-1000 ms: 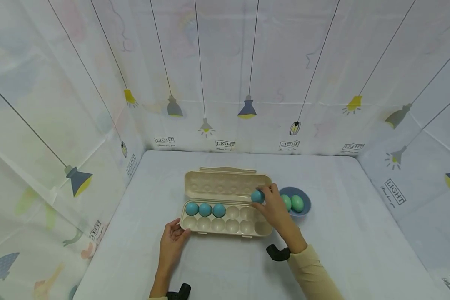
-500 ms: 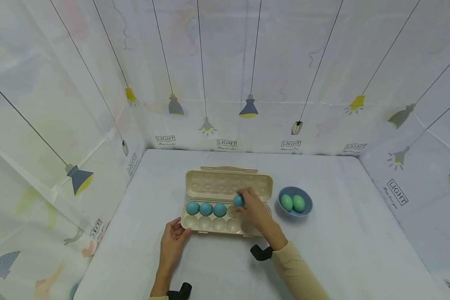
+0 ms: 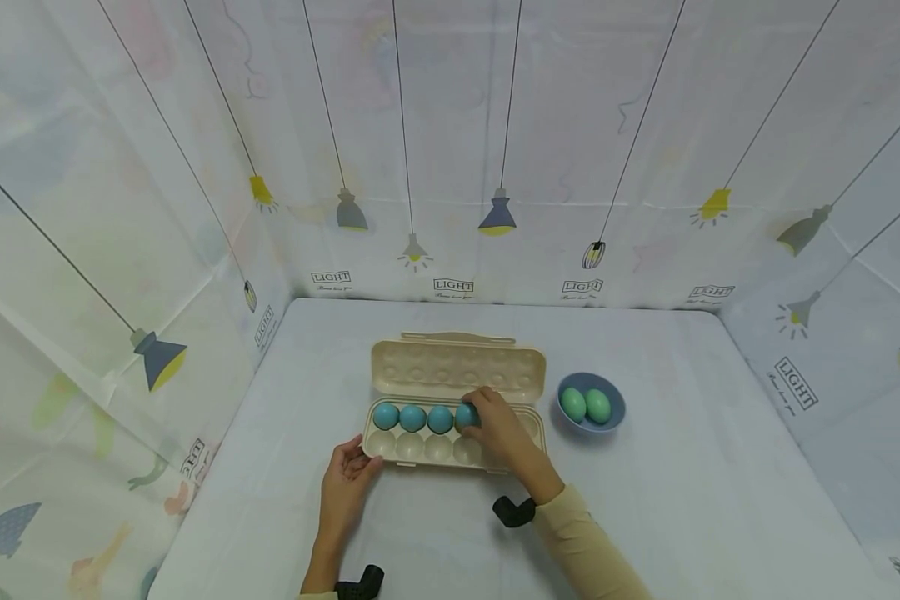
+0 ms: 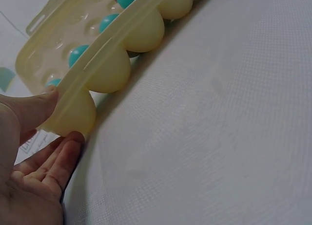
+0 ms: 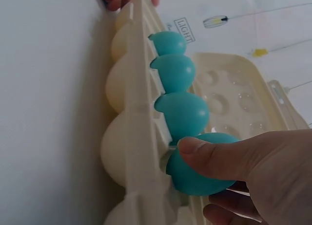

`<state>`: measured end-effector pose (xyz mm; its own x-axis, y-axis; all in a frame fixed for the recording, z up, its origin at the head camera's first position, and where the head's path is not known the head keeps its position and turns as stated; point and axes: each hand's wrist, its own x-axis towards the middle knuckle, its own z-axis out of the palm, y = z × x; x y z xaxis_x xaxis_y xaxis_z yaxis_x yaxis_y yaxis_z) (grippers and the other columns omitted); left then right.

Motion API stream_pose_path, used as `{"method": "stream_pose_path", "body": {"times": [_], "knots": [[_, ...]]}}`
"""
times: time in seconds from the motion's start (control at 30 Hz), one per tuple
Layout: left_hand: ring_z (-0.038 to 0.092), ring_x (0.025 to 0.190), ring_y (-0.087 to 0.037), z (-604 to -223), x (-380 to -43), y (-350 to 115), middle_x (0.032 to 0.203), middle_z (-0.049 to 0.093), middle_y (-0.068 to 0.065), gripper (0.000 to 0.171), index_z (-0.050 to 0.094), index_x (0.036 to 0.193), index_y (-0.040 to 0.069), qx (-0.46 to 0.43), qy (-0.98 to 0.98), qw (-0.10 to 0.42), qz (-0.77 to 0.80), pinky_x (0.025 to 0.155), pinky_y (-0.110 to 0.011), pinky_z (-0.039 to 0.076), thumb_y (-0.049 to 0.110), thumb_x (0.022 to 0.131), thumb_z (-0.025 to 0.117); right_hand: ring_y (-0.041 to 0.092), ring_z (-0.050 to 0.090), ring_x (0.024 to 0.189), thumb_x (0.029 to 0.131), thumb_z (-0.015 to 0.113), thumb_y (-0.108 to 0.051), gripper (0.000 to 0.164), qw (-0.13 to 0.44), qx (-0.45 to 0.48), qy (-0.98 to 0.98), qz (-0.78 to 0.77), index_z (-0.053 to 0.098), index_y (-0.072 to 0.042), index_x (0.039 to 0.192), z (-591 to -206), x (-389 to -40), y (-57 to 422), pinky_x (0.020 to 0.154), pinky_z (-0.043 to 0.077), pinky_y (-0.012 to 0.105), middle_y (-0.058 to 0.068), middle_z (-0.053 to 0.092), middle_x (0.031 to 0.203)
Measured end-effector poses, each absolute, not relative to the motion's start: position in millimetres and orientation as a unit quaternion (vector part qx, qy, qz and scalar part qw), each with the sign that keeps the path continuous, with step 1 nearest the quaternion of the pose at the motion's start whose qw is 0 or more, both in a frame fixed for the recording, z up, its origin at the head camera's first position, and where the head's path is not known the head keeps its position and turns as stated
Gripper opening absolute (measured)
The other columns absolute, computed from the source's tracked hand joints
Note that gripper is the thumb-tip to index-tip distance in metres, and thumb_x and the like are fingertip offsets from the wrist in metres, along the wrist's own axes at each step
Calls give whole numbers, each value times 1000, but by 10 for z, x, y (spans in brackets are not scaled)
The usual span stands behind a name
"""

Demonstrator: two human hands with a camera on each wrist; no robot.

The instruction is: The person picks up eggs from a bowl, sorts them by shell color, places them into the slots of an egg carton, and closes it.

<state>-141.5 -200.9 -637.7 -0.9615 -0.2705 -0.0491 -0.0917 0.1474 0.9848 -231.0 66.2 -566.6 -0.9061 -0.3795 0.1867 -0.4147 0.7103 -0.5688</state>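
Note:
An open beige egg carton (image 3: 450, 375) stands on the table, its lid tilted back. Three blue eggs (image 3: 412, 418) sit in the left cups of its far row. My right hand (image 3: 504, 433) pinches a fourth, similar blue egg (image 5: 204, 169) between thumb and fingers, in the cup beside them. In the right wrist view the thumb lies across that egg's side. My left hand (image 3: 345, 483) holds the carton's left end, thumb (image 4: 39, 108) on the rim and fingertips under the end cup. The near-row cups (image 3: 408, 447) in sight hold nothing.
Right of the carton stands a blue bowl (image 3: 591, 428) with two green eggs (image 3: 597, 407) in it. A white cloth (image 3: 667, 467) covers the table. Behind and at the sides hangs a sheet (image 3: 450, 150) printed with lamps.
My right hand has carried the blue egg leftward and down into the fourth far-row cup, away from the bowl's side. My left hand has stayed at the carton's left end.

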Motion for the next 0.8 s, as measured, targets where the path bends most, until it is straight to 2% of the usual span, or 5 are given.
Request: {"method": "stream_pose_path", "body": {"times": [0.13, 0.23, 0.43, 0.8], "knots": [[65, 105, -8, -6420, -1432, -2036, 133, 61, -17, 61, 50, 141, 8, 118, -754, 71, -642, 86, -9, 50, 25, 89, 77, 34, 57, 116, 81, 82, -6, 44, 17, 217, -926, 310, 61, -1, 120, -5712, -2292, 659, 101, 50, 47, 13, 59, 118], [64, 101, -4, -6420, -1429, -2041, 131, 62, -18, 55, 52, 140, 7, 115, -760, 78, -635, 85, -10, 51, 25, 92, 74, 34, 57, 115, 81, 82, -5, 44, 22, 223, -925, 308, 61, -1, 119, -5758, -2290, 661, 100, 50, 48, 13, 59, 116], [66, 107, -8, -6436, -1419, -2045, 134, 63, -16, 43, 55, 139, 9, 119, -773, 88, -616, 86, -11, 51, 23, 99, 65, 31, 56, 117, 83, 82, -11, 46, 25, 221, -934, 281, 60, -5, 123, -5851, -2309, 660, 101, 50, 44, 11, 59, 120], [65, 102, -3, -6450, -1422, -2055, 130, 64, -16, 45, 53, 139, 10, 131, -762, 84, -629, 85, -11, 51, 22, 98, 67, 27, 56, 105, 80, 84, -11, 47, 69, 238, -937, 246, 60, -3, 120, -5846, -2269, 647, 93, 53, 40, 12, 57, 112]]}}
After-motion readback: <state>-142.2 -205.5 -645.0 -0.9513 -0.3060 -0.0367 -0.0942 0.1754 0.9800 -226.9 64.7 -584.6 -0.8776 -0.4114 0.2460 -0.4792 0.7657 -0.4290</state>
